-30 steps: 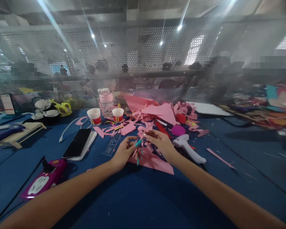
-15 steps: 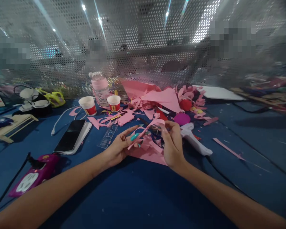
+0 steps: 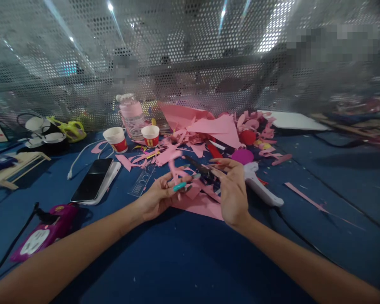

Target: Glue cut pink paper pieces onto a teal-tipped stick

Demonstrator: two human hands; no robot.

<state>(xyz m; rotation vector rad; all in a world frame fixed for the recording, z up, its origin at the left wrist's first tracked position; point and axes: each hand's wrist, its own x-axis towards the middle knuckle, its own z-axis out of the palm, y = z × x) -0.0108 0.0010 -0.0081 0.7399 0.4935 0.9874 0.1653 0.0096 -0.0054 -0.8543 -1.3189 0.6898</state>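
Observation:
My left hand [image 3: 161, 192] pinches a curled strip of pink paper [image 3: 175, 169] between thumb and fingers; the strip is smeared by motion. Close to its right, my right hand [image 3: 233, 190] is open, fingers apart and pointing left, with nothing visible in them. Just beyond those fingertips lies a dark tool [image 3: 200, 167], perhaps scissors, among the scraps. Under both hands rests a larger sheet of pink paper [image 3: 202, 206], with cut pieces on top. A white glue gun [image 3: 263, 189] lies right of my right hand.
Pink paper scraps [image 3: 213, 126] heap up at the back, beside a purple disc [image 3: 242, 156]. Paper cups [image 3: 115, 139] and a bottle [image 3: 131, 116] stand back left. A phone [image 3: 93, 179], a clear stencil ruler [image 3: 142, 181] and a purple power strip [image 3: 46, 232] lie left. Behind rises a perforated screen [image 3: 190, 63].
My right hand has let go of the pink strip and its fingers have spread. The strip's freed end has swung left, while my left hand keeps its pinch.

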